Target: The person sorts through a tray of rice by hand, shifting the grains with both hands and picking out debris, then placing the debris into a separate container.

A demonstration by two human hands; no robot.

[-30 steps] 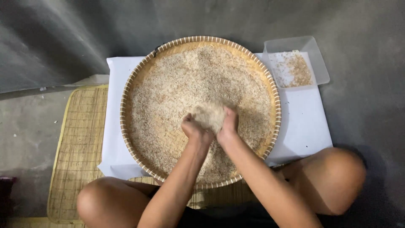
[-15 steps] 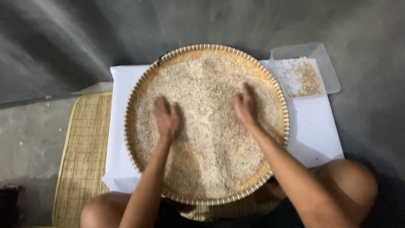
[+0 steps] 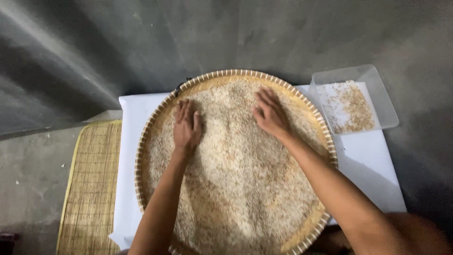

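While our left hand (image 3: 187, 127) and right hand (image 3: 271, 114) lie flat, fingers spread, gripping nothing, on the grain (image 3: 236, 179), we note the round woven tray (image 3: 141, 156) holds it. Tray's near rim is cut off; clear tub (image 3: 384, 101) sits beside it.

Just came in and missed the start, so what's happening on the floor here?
A person sits over a round woven tray full of pale grain. Both hands lie flat on the grain, palms down with fingers spread: the left hand near the tray's left side, the right hand toward the upper right. The tray rests on a white cloth. Beside it, at the upper right, a clear plastic box holds a little grain, and a bamboo mat lies to the left.
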